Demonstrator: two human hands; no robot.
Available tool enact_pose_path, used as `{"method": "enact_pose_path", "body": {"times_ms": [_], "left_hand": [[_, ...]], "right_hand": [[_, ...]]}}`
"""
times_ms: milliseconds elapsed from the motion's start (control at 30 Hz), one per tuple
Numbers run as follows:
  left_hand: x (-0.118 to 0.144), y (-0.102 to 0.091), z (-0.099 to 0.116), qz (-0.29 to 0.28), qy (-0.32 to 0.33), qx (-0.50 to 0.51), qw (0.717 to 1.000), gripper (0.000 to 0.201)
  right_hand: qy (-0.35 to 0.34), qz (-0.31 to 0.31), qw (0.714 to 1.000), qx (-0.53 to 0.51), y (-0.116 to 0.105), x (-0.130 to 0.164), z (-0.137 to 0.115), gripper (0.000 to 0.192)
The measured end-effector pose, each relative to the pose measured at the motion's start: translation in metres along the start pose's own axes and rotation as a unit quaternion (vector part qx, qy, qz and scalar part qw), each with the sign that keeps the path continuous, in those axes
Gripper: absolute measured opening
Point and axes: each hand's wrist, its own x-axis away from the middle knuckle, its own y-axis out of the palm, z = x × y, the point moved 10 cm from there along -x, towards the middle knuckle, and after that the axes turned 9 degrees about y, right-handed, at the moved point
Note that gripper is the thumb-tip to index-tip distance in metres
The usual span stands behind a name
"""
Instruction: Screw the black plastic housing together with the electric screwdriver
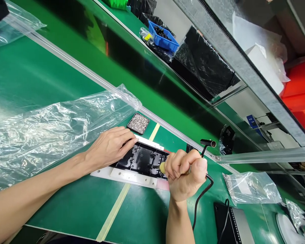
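On the green bench, right hand (185, 174) grips a screwdriver (163, 166).

The left hand (109, 146) lies flat, palm down, fingers straight and together, its forearm stretching in from the lower left. The right hand (185, 173) is clenched in a fist, thumb on top, wrist rising from the bottom edge.

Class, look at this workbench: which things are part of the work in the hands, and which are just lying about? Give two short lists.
In use:
left hand resting on the black part
white fixture under it
right hand gripping the corded screwdriver
screw tray close by

Lying about:
large plastic bag
small plastic bag
blue bin
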Motion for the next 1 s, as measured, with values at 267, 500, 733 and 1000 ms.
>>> {"method": "enact_pose_path", "body": {"times_ms": [267,500,733,1000], "left_hand": [[-0.0018,-0.0007,0.0009,0.000,0.007,-0.003,1.000,0.030],[-0.0004,0.0018,-0.0020,-0.012,0.003,0.006,1.000,0.030],[0.0001,0.0019,-0.0016,-0.017,0.002,0.007,1.000,0.030],[-0.0008,0.0005,-0.0004,-0.017,0.004,0.004,1.000,0.029]], "right_hand": [[-0.004,0.016,1.000,-0.015,-0.0021,0.0007,0.0004,0.054],[0.010,0.022,1.000,-0.007,-0.0054,0.0019,0.0030,0.054],[-0.003,0.025,1.000,-0.007,-0.0062,0.0012,0.0024,0.053],[0.006,0.030,0.999,-0.017,-0.0089,0.0001,0.0048,0.053]]}}
